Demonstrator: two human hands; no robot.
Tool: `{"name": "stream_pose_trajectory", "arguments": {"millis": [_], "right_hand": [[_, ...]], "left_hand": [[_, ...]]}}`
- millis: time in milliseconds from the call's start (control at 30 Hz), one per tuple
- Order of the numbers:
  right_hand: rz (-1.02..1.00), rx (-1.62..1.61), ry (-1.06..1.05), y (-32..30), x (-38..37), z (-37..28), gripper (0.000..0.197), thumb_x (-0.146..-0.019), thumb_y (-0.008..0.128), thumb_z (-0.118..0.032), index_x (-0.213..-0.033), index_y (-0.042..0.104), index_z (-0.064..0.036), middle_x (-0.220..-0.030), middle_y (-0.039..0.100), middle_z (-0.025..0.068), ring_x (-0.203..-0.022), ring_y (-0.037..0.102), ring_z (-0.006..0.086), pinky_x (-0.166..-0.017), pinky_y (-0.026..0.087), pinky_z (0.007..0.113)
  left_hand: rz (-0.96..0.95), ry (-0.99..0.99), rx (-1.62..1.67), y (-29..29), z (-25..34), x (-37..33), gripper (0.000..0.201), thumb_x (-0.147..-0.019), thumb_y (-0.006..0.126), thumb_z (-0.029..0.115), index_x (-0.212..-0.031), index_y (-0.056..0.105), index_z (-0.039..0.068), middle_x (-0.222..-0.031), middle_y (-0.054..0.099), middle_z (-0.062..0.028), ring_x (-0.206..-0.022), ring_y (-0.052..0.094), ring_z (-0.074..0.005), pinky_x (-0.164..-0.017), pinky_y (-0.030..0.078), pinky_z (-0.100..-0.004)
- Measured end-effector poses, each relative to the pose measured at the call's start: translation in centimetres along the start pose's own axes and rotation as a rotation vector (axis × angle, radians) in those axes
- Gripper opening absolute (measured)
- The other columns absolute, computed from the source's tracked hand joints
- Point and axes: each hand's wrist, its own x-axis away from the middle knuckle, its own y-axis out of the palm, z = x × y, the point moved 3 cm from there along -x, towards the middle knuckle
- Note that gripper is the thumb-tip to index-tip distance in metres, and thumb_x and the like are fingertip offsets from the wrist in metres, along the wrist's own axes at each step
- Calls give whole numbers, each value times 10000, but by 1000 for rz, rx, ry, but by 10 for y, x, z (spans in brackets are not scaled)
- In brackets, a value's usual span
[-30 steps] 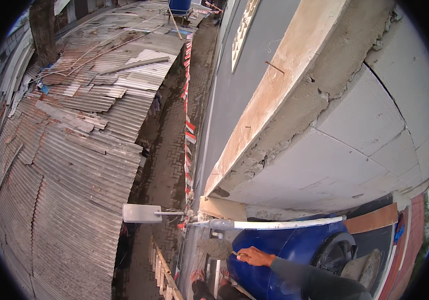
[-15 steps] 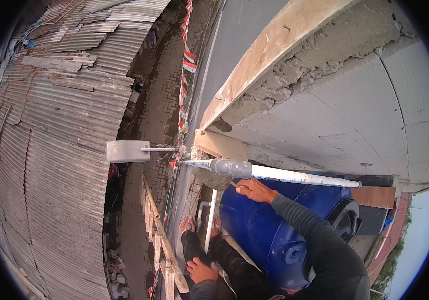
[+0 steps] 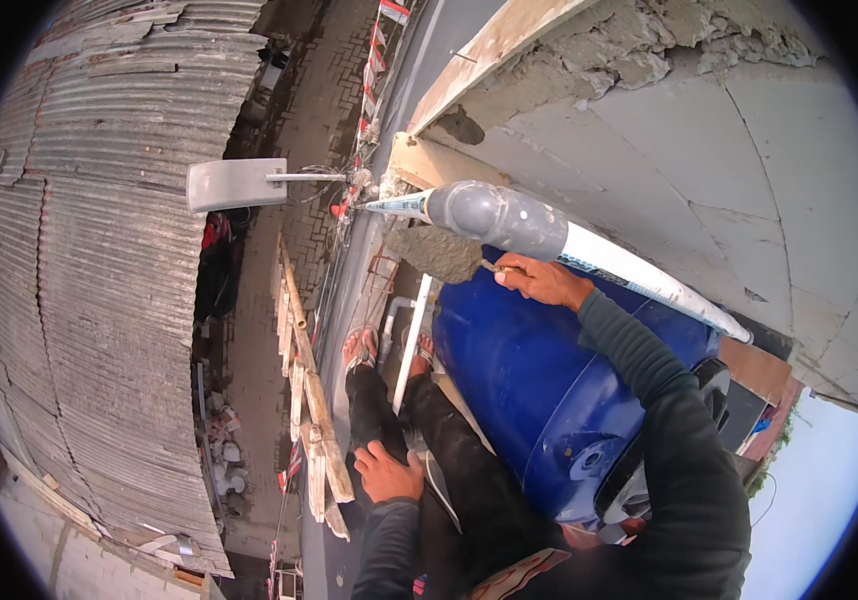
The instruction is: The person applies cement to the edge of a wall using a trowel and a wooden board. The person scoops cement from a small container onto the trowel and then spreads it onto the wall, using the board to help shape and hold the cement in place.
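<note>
My right hand [image 3: 546,281] is closed around the short handle of a trowel [image 3: 490,266]. Its blade lies under a heap of wet grey mortar [image 3: 435,252], so the blade itself is mostly hidden. The load is held just below the grey pipe fitting [image 3: 494,215] on a white pipe [image 3: 639,275], over the near side of a blue tank [image 3: 539,350]. On my dark-trousered leg [image 3: 377,405] rests my left hand [image 3: 389,473], fingers apart and holding nothing.
A wall with rough mortar [image 3: 639,55] and a wooden board [image 3: 489,60] rises at upper right. A bamboo and timber rail [image 3: 309,400] stands left of my feet. Far below lie a paved lane [image 3: 279,130] and a corrugated roof [image 3: 99,270]. A lamp [image 3: 237,186] juts out.
My view has shifted, and the pipe looks nearer and more slanted. The mortar-laden trowel stays in my right hand below the fitting. My left hand remains on my leg.
</note>
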Motion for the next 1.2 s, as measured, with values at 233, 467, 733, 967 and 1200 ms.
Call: {"name": "stream_pose_trajectory", "arguments": {"millis": [233, 467, 733, 967, 1200], "right_hand": [[-45, 6, -139, -28, -20, 36, 476, -1013, 592, -428, -1204, 650, 4, -1002, 668, 58, -821, 596, 163, -751, 515, 350], [105, 66, -197, -68, -11, 3, 406, -1014, 561, -330, -1028, 678, 59, -864, 673, 175, -798, 619, 247, -750, 495, 415], [89, 54, -276, -67, -65, 34, 360, -1025, 581, -324, -985, 647, 28, -780, 628, 84, -622, 581, 169, -596, 495, 357], [-71, 6, -213, -62, -77, 21, 355, -1025, 574, -315, -975, 644, 29, -775, 614, 77, -603, 579, 159, -589, 495, 353], [-136, 25, -178, -78, -56, -5, 343, -1038, 557, -307, -1007, 643, 24, -769, 601, 53, -599, 573, 132, -552, 475, 323]], "left_hand": [[22, -16, -45, 0, 3, 0, 587, -743, 831, 327, -1075, 449, 30, -1114, 483, -198, -1099, 548, -419, -869, 548, -499], [24, 5, -111, 3, 15, -3, 599, -744, 835, 322, -1075, 444, 10, -1112, 478, -207, -1109, 539, -423, -883, 541, -504], [19, 16, -84, 1, 23, -7, 626, -735, 847, 315, -1103, 457, -9, -1119, 487, -234, -1128, 514, -452, -935, 487, -525], [57, 36, -55, 1, 12, -13, 601, -725, 847, 321, -1073, 484, -9, -1109, 489, -232, -1100, 510, -457, -945, 455, -540], [47, 24, -58, -7, 17, -17, 587, -724, 840, 332, -1053, 491, -7, -1083, 488, -229, -1105, 513, -443, -951, 449, -538]]}}
